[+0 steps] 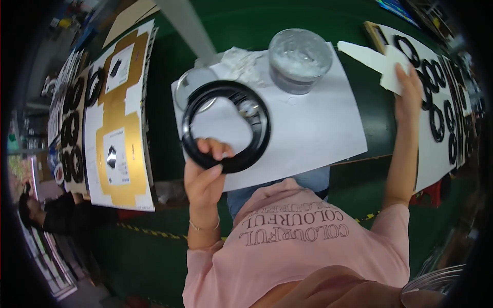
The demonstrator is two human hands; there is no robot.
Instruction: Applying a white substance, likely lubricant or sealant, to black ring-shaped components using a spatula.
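Observation:
My left hand [203, 174] grips the near edge of a black plastic ring [262, 128], thumb and fingers closed around its rim. Light-coloured parts sit on the ring's inner right side, too small to name. In my right hand [409, 87], at the right, is a flat white card-like piece [365, 57] with a long arm pointing left. A clear tub [298, 77] of pale, grease-like paste stands at the back of a white sheet [318, 128]. Behind the ring lie a round clear lid [187, 84], partly hidden, and crumpled white tissue [241, 64].
To the right, several black rings [436, 123] lie on a white board. On the left are a printed gold-and-white cardboard sheet [120, 149] and more black rings [72, 128]. A grey post [187, 31] rises behind the sheet. Another person [61, 210] is at the far left.

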